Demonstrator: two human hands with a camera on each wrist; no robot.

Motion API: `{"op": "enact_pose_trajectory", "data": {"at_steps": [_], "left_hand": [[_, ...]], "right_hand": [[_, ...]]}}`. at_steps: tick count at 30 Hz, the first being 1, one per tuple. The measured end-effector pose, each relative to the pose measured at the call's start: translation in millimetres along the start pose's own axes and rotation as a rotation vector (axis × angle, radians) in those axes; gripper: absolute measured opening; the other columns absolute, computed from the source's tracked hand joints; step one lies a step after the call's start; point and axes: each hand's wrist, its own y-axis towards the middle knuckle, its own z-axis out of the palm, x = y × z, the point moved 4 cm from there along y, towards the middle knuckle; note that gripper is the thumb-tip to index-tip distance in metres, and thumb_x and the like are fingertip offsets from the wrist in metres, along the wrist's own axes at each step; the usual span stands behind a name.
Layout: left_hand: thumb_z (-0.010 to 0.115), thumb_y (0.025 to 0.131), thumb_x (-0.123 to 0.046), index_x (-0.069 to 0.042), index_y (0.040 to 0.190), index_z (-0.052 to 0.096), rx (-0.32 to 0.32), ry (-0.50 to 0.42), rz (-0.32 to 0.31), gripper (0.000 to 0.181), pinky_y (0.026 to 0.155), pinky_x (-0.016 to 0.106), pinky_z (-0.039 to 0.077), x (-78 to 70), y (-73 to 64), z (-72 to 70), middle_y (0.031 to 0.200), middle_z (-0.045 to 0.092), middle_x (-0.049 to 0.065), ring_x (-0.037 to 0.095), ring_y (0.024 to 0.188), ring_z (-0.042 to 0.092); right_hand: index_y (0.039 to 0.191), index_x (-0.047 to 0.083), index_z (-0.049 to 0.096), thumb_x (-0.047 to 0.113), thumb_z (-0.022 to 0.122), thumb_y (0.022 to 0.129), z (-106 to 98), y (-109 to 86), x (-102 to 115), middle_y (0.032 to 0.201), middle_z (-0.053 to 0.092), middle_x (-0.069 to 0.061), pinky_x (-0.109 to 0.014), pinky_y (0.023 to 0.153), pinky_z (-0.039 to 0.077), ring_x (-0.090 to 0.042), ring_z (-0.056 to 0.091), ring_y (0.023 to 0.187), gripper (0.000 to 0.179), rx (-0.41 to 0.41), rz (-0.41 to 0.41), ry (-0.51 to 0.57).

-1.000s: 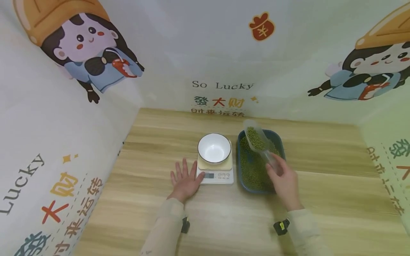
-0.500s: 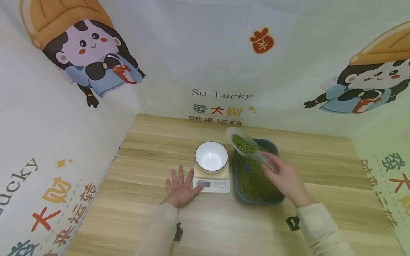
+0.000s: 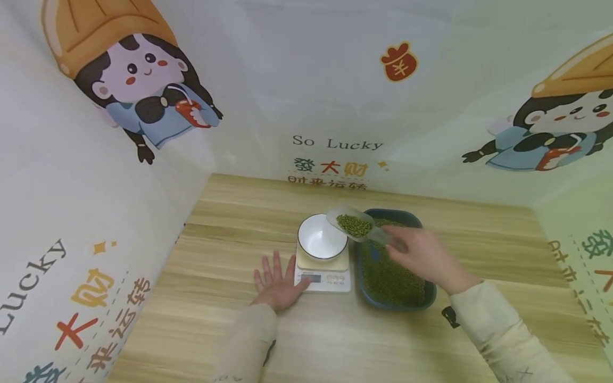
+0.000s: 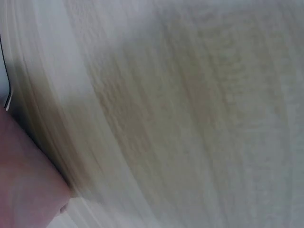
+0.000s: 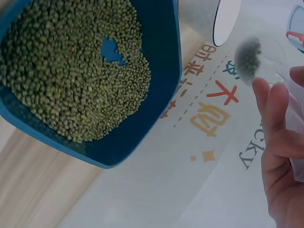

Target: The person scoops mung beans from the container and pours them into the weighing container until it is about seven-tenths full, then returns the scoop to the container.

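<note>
My right hand point(image 3: 426, 255) grips the handle of a clear plastic scoop point(image 3: 378, 234) loaded with green mung beans point(image 3: 354, 225). The scoop's tip overlaps the right rim of a white, dark-rimmed bowl point(image 3: 318, 239) in the head view. That bowl sits on a white kitchen scale point(image 3: 330, 285) with a small display. Fingers spread, my left hand point(image 3: 279, 284) lies flat at the scale's left front corner, its thumb near the display. In the right wrist view, fingers point(image 5: 275, 109) wrap the scoop handle.
A blue tub point(image 3: 392, 213) of mung beans stands right of the scale, its blue bottom showing through in one spot point(image 5: 111, 51). Printed cloth walls point(image 3: 258, 80) close off the wooden table point(image 3: 483, 239) at the back and sides.
My right hand has carried the filled scoop left from over the tub to the bowl's rim. The left hand stays beside the scale. The head view has shifted slightly.
</note>
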Motion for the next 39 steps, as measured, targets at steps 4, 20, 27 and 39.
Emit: {"op": "enact_pose_trajectory", "data": {"at_steps": [4,20,27,39], "left_hand": [[0.017,0.076,-0.078,-0.027,0.145,0.003,0.014,-0.005,-0.015,0.087,0.093,0.055,-0.023,3.4,5.2,9.2,0.144,-0.026,0.009,0.032,0.124,-0.033],[0.013,0.070,-0.083,-0.031,0.143,-0.004,0.054,0.021,-0.063,0.091,0.088,0.050,-0.029,9.4,6.3,26.1,0.142,-0.032,0.004,0.030,0.121,-0.038],[0.012,0.070,-0.083,-0.028,0.143,-0.004,0.036,0.015,-0.040,0.093,0.087,0.051,-0.029,6.3,6.6,30.7,0.142,-0.030,0.006,0.031,0.121,-0.036],[0.011,0.071,-0.083,-0.028,0.143,-0.006,0.019,0.014,-0.020,0.093,0.086,0.049,-0.030,5.7,10.2,24.2,0.142,-0.031,0.005,0.029,0.119,-0.038]], "right_hand": [[0.119,0.007,0.056,0.019,0.057,0.083,-2,1.4,1,0.056,0.047,0.011,-0.020,0.033,0.031,-0.001,0.032,0.035,0.038,0.020,-0.045,-0.041],[0.121,0.006,0.056,0.018,0.058,0.082,7,-1.2,-1,0.054,0.045,0.011,-0.020,0.036,0.032,-0.001,0.031,0.037,0.041,0.107,-0.068,-0.077],[0.120,0.006,0.057,0.018,0.059,0.081,6,1.0,1,0.052,0.042,0.011,-0.021,0.037,0.031,-0.002,0.030,0.038,0.041,0.121,-0.073,-0.102],[0.119,0.009,0.058,0.021,0.060,0.080,3,4.6,10,0.051,0.042,0.010,-0.021,0.037,0.028,-0.003,0.031,0.039,0.040,0.084,-0.112,-0.184]]}}
